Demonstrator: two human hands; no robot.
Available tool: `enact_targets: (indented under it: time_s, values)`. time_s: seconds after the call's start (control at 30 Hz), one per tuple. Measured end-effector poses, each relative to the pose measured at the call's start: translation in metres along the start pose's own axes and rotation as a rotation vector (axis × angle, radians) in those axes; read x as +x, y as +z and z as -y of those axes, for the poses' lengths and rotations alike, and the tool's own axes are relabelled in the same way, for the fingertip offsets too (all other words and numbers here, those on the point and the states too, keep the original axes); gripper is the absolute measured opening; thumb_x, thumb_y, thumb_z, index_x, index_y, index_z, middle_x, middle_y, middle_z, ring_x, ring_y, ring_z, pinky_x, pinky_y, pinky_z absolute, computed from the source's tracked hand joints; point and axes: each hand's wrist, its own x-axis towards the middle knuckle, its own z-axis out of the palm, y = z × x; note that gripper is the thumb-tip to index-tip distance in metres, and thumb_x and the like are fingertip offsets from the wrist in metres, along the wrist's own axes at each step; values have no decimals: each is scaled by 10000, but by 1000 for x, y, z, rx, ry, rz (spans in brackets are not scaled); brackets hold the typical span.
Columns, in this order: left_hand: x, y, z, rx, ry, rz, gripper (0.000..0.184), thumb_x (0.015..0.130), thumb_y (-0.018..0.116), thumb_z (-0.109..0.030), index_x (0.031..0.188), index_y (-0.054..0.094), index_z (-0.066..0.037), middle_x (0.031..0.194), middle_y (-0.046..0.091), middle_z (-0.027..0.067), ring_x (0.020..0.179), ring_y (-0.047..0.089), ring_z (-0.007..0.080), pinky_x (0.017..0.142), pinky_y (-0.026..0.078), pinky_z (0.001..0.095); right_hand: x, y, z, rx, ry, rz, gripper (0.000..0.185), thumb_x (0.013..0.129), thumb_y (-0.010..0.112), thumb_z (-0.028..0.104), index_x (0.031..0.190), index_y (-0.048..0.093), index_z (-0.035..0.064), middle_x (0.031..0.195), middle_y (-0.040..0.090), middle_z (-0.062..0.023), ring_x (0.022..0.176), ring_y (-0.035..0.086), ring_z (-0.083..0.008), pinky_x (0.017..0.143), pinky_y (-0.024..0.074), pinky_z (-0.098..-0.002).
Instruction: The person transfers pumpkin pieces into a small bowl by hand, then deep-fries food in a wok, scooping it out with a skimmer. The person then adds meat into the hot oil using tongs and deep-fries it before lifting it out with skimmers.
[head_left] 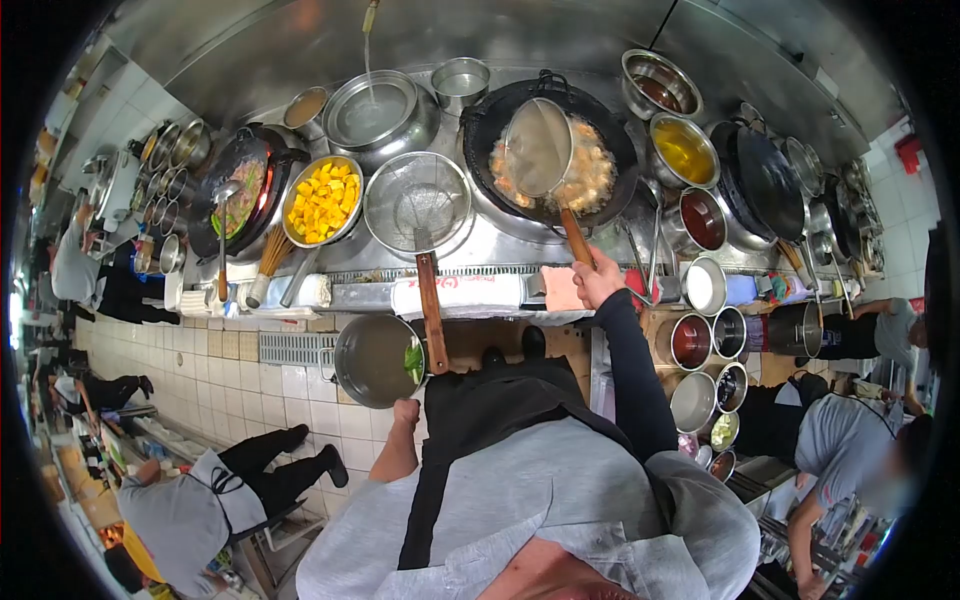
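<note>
My right hand (600, 278) is closed around the wooden handle of a round skimmer (539, 148). Its bowl lies over the black wok (485, 185), in front of me, where pale golden pieces (592, 168) bubble in oil. Down by my left side, my left hand (403, 412) is closed beside the rim of a metal pot (362, 378) of cloudy liquid. Its fingers are largely hidden, and I cannot tell whether it touches the pot. A green leaf (414, 360) shows at that pot's side. A wire-mesh strainer (417, 200) rests left of the wok, its wooden handle pointing toward me.
Left of the strainer stands a bowl of yellow cubes (322, 200), with another wok (236, 205) beyond it. Water runs into a large pot (371, 112) behind. Yellow oil (684, 150) and red sauce (702, 220) stand right. Co-workers (205, 500) (845, 440) are on both sides.
</note>
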Motion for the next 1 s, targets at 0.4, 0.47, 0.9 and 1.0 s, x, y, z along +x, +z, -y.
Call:
enact_targets:
  time_s: [0.4, 0.47, 0.9, 1.0]
  values:
    - [-32, 1, -37, -173, -184, -115, 202, 794, 564, -44, 946, 621, 75, 738, 597, 146, 538, 553, 237, 432, 411, 387, -14, -5, -16, 292, 161, 132, 257, 974, 530, 94, 1225, 484, 128, 665, 467, 11, 409, 330, -42, 337, 204, -228]
    - [-31, 3, -38, -107, -164, -122, 227, 796, 561, -66, 942, 642, 89, 772, 645, 192, 596, 624, 298, 501, 472, 432, -8, -6, -23, 403, 158, 168, 225, 979, 552, 102, 1193, 484, 114, 692, 478, 10, 417, 327, -29, 336, 198, -213]
    - [-2, -3, -64, 43, 129, -368, 303, 863, 545, -187, 920, 708, 62, 922, 682, 309, 917, 682, 440, 809, 523, 452, 8, 55, -26, -504, -349, -291, 505, 945, 555, 151, 1435, 446, 92, 1052, 674, -256, 981, 666, -382, 835, 513, -410]
    - [-14, -2, -69, 14, 118, -361, 298, 861, 550, -188, 920, 707, 59, 915, 687, 302, 904, 691, 422, 799, 525, 447, 21, 51, -20, -553, -316, -328, 487, 930, 526, 142, 1408, 461, 81, 1046, 663, -266, 974, 646, -423, 825, 504, -445]
